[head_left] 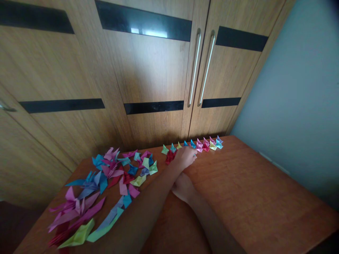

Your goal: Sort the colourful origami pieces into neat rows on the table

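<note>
Left hand point(186, 157): palm down at the row of small folded papers point(199, 146); fingers bent and close together, tips beside a pink piece; a small pale bit shows at the tips, though whether it is pinched cannot be told.

Right hand point(183, 186): beneath the left wrist; fingers mostly hidden, their spread and any hold not determinable.

Row: along the counter's far edge, right of centre, in green, blue, yellow, pink, red and lilac; one red piece point(170, 157) just beside the left hand.

Heap of folded papers point(112, 171): left side, loose, mixed colours, larger pointed pieces among small ones.

Counter point(238, 197): reddish-brown, wood-grained.

Room: wooden cupboard doors point(153, 67) behind, with black strips point(148, 19) and slim metal handles point(194, 67); pale bluish wall point(299, 88) at right.
</note>
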The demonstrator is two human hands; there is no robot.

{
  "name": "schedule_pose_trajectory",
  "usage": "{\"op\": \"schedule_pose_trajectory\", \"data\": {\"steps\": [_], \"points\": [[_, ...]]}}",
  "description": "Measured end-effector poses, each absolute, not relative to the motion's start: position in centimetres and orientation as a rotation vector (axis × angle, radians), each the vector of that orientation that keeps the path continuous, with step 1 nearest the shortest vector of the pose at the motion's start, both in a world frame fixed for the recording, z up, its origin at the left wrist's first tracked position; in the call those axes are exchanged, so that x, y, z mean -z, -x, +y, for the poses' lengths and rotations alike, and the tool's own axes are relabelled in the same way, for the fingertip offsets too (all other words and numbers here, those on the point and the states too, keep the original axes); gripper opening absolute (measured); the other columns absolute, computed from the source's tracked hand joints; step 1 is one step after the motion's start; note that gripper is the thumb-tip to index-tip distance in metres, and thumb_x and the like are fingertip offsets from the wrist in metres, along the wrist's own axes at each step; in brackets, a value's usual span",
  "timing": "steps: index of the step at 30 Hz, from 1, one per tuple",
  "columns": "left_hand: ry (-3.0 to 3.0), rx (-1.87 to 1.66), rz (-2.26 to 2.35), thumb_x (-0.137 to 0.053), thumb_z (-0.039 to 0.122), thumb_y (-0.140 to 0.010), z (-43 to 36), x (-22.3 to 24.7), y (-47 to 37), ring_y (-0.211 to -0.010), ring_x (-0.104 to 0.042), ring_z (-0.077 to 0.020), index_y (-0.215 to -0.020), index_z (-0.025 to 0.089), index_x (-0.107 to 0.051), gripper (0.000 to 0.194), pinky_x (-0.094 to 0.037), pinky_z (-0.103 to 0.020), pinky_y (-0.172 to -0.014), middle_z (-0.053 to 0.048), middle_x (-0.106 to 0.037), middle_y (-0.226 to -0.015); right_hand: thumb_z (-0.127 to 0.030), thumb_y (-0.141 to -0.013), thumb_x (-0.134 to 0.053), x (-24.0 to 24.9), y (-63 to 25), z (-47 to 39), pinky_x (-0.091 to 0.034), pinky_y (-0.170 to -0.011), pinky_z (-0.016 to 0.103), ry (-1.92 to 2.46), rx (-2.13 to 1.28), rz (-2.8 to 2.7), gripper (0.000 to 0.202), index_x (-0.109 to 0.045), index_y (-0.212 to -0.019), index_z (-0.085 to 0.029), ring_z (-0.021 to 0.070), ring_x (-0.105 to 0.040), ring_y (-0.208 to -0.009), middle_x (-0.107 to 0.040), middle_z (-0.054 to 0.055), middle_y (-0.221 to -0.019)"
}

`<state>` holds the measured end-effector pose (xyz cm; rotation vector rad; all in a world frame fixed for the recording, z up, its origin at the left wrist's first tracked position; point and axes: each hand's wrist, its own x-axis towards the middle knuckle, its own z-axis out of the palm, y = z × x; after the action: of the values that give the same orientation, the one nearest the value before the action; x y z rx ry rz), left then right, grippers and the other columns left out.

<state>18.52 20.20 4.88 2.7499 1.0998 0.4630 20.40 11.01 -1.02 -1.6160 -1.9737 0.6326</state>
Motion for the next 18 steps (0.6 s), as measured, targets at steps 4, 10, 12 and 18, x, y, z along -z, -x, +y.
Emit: {"op": "schedule_pose_trajectory", "data": {"steps": [4,10,12,18], "points": [[-2.689,-0.634,1.175,-0.050,0.027,-0.087,19.6,-7.0,-15.7,-0.088,-0.062,-0.0182,-0.093,0.022,-0.067,0.019,-0.044,-0.025,-0.072,-0.005,-0.068,-0.096,-0.015,-0.080,-0.046,0.4,-20.4,11.0,-0.042,-0.074,0.024,1.590,-0.556,-2.059,0.023,-0.067,-0.089,-0.020,0.0189,-0.063,-0.088,-0.070,0.004,-0.093],[-2.617,-0.731,1.294,-0.051,0.024,-0.085,16.2,-8.8,-6.7,-0.083,-0.062,-0.0180,-0.091,0.023,-0.067,0.018,-0.044,-0.025,-0.072,-0.003,-0.069,-0.089,-0.014,-0.081,-0.047,0.5,-20.4,10.8,-0.041,-0.078,0.023,1.522,-0.527,-2.051,0.023,-0.068,-0.089,-0.022,0.0166,-0.062,-0.087,-0.070,0.003,-0.091],[-2.567,-0.742,1.375,-0.050,0.023,-0.084,14.5,-8.7,-3.1,-0.084,-0.063,-0.0184,-0.095,0.024,-0.066,0.019,-0.044,-0.026,-0.073,-0.003,-0.070,-0.092,-0.015,-0.082,-0.047,0.7,-20.4,10.8,-0.041,-0.078,0.023,1.515,-0.522,-2.049,0.023,-0.068,-0.089,-0.022,0.0162,-0.062,-0.085,-0.070,0.003,-0.090],[-2.312,-0.548,1.750,-0.048,0.039,-0.085,8.4,-7.1,5.6,-0.100,-0.061,-0.0223,-0.112,0.026,-0.061,0.032,-0.046,-0.033,-0.085,-0.004,-0.063,-0.116,-0.019,-0.085,-0.046,0.7,-20.2,10.7,-0.040,-0.077,0.023,1.524,-0.493,-2.077,0.021,-0.067,-0.090,-0.022,0.0155,-0.060,-0.084,-0.068,0.002,-0.088]]}}
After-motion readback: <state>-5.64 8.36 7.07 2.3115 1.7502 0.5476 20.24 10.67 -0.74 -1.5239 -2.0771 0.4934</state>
